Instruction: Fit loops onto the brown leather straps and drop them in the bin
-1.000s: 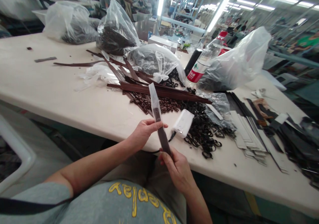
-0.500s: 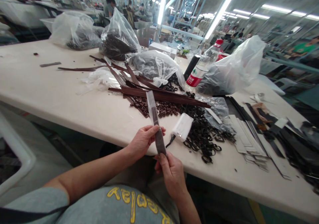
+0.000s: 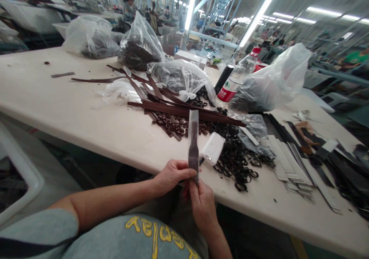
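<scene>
Both hands share one grip: the left hand (image 3: pixel 173 176) and right hand (image 3: pixel 201 203) pinch the lower end of a dark strap in a clear sleeve (image 3: pixel 193 143), held upright just off the table (image 3: pixel 72 109) edge. At 1 o'clock lies a white power bank (image 3: pixel 213 148) beside black rings (image 3: pixel 239 161). At 12, brown straps (image 3: pixel 184 111), then plastic bags (image 3: pixel 178 76).

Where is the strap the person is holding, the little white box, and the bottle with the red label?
strap (image 3: pixel 193 143), head view, middle of the upright strip above the hands
white box (image 3: pixel 213 148), head view, centre of its top face
bottle (image 3: pixel 233 84), head view, on its label
</scene>
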Available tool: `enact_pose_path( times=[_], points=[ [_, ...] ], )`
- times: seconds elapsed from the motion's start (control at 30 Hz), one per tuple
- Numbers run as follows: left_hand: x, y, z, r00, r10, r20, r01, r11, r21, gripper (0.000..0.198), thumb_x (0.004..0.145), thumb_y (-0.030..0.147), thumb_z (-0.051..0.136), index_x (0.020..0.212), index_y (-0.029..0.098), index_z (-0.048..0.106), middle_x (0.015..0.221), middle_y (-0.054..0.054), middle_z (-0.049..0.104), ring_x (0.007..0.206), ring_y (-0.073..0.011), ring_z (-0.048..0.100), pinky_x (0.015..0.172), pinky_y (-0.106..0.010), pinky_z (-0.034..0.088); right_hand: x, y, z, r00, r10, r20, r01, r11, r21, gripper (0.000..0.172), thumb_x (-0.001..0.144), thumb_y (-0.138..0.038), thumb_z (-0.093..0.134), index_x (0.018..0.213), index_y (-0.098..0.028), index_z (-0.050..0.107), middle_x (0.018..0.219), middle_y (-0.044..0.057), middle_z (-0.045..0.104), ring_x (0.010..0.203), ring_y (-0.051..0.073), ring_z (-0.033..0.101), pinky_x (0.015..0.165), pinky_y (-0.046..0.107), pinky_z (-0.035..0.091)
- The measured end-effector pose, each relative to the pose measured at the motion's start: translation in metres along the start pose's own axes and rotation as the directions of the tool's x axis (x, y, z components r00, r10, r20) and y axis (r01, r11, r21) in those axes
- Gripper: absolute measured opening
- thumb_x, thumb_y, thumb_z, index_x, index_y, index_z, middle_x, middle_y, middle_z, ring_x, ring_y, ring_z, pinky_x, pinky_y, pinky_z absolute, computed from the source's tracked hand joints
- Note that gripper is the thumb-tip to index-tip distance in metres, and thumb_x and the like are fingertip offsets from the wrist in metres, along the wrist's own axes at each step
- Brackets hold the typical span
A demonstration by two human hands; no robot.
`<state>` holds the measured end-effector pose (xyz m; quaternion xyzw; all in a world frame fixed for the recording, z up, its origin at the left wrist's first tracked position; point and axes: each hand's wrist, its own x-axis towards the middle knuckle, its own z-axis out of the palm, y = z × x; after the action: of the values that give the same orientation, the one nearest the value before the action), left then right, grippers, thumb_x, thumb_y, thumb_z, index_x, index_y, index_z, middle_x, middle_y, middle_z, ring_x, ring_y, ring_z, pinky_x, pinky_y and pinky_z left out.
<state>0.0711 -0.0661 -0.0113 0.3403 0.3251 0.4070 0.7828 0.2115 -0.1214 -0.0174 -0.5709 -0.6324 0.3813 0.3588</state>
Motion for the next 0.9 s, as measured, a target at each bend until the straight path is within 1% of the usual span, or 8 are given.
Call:
enact_pose_path(
  times=[0.1,0.23,0.37,0.43,0.6,0.67,0.8,0.9],
  points=[
    [-0.001,0.005,0.001,0.998,0.01,0.062,-0.011,1.0,0.013,0.046,0.069,0.046,0.085,0.098,0.011,0.077,0.058,-0.003,0.064,0.041,-0.0153,0.054,0.042,-0.026,0.043,0.004,-0.005,-0.003,0.999,-0.04,-0.006,0.04,0.999,-0.003,0.047,0.102,-0.047,0.037,0.071,-0.018,0.057,0.057,0.003,0.06,0.051,0.015,0.057,0.052,0.024,0.043],
    [0.002,0.021,0.0,0.978,0.196,-0.066,-0.191,0.979,0.071,0.033,0.07,0.038,0.086,0.092,0.014,0.08,0.082,-0.007,0.074,0.068,-0.017,0.065,0.064,-0.024,0.051,0.006,-0.01,-0.006,0.997,-0.053,0.059,0.051,0.998,0.033,0.044,0.103,-0.045,0.036,0.079,-0.017,0.06,0.058,0.001,0.06,0.052,0.014,0.057,0.052,0.023,0.044],
    [-0.001,0.014,0.0,0.997,0.052,0.054,-0.054,0.998,0.035,0.04,0.074,0.044,0.082,0.098,0.012,0.079,0.059,-0.003,0.066,0.045,-0.0162,0.057,0.045,-0.025,0.045,0.007,-0.01,-0.006,0.998,-0.061,0.01,0.061,0.998,-0.003,0.043,0.103,-0.044,0.037,0.078,-0.017,0.06,0.059,0.002,0.06,0.052,0.014,0.057,0.052,0.023,0.043],
    [-0.002,0.012,0.0,0.995,0.014,0.095,-0.016,1.0,0.018,0.043,0.074,0.046,0.081,0.101,0.012,0.078,0.056,-0.003,0.065,0.042,-0.0171,0.056,0.043,-0.026,0.043,0.008,-0.01,-0.006,0.997,-0.075,0.002,0.075,0.997,-0.02,0.044,0.103,-0.044,0.038,0.074,-0.017,0.058,0.058,0.002,0.06,0.052,0.014,0.057,0.052,0.023,0.042],
    [0.004,0.031,0.0,0.97,0.217,-0.114,-0.216,0.976,0.024,0.04,0.068,0.043,0.088,0.096,0.015,0.08,0.094,-0.009,0.075,0.082,-0.0219,0.066,0.076,-0.028,0.051,0.007,-0.013,-0.007,0.992,-0.097,0.078,0.097,0.995,-0.002,0.041,0.103,-0.042,0.038,0.079,-0.017,0.06,0.057,0.0,0.058,0.05,0.013,0.056,0.052,0.022,0.042],
    [0.004,0.03,0.0,0.974,0.191,-0.125,-0.19,0.982,0.02,0.041,0.068,0.046,0.087,0.093,0.014,0.081,0.088,-0.01,0.075,0.076,-0.0214,0.065,0.071,-0.028,0.051,0.006,-0.012,-0.005,0.993,-0.089,0.075,0.089,0.996,0.007,0.04,0.103,-0.041,0.038,0.08,-0.017,0.061,0.057,0.0,0.059,0.051,0.013,0.056,0.052,0.022,0.042],
    [-0.005,0.01,0.0,1.0,0.025,-0.009,-0.025,1.0,-0.007,0.047,0.073,0.052,0.083,0.098,0.013,0.079,0.061,-0.004,0.065,0.045,-0.0155,0.053,0.045,-0.026,0.041,0.007,-0.01,-0.002,0.994,-0.107,0.016,0.107,0.994,-0.036,0.043,0.102,-0.04,0.038,0.071,-0.018,0.057,0.056,0.001,0.059,0.05,0.014,0.055,0.05,0.023,0.039],
    [-0.004,0.014,-0.002,0.996,0.077,-0.042,-0.078,0.997,-0.025,0.048,0.069,0.048,0.087,0.101,0.014,0.078,0.076,-0.007,0.071,0.057,-0.0171,0.06,0.054,-0.026,0.047,0.007,-0.009,-0.003,0.993,-0.109,0.042,0.111,0.993,-0.037,0.043,0.102,-0.041,0.038,0.072,-0.018,0.058,0.056,0.001,0.059,0.05,0.014,0.055,0.051,0.023,0.039]
  ],
)
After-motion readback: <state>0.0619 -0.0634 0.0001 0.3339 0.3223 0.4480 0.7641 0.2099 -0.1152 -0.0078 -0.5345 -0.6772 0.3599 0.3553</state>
